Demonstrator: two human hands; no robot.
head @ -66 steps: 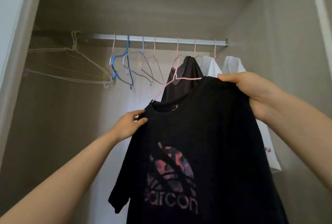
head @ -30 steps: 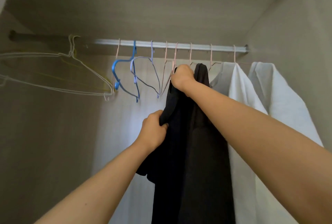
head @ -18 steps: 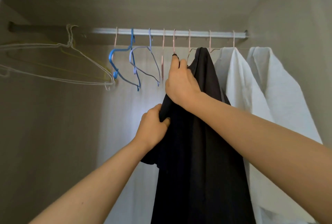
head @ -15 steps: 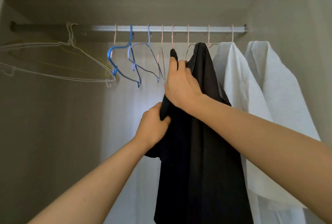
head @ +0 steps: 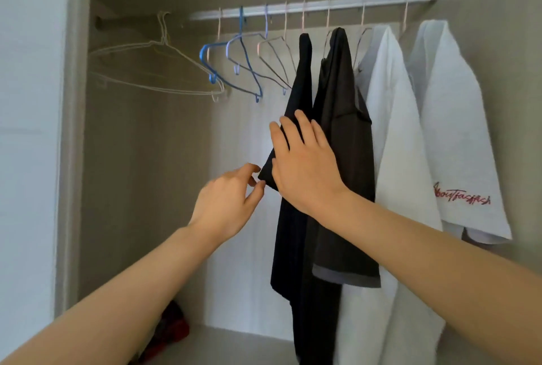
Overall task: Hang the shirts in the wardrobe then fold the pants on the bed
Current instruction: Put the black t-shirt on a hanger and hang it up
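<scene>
A black T-shirt [head: 293, 232] hangs edge-on from the wardrobe rail [head: 316, 7] on a pink hanger. My right hand [head: 302, 159] lies with straight fingers against its sleeve. My left hand [head: 225, 203] hovers just left of the sleeve's lower corner, fingers loosely spread, holding nothing. To the right hang a dark grey shirt [head: 343, 159] and two white shirts [head: 393, 144], the far one [head: 451, 136] with red lettering. No pants or bed are in view.
Several bare hangers hang left of the black shirt: pale wire ones [head: 158, 71], blue ones [head: 234, 62] and pink ones [head: 275, 57]. A dark red bundle [head: 173, 332] lies on the wardrobe floor at the lower left. The wardrobe's side panel [head: 70, 130] stands at left.
Both hands have let go of the black shirt, which now hangs from the rail. My right hand dropped from the hanger's neck to the sleeve. The camera pulled back and lower.
</scene>
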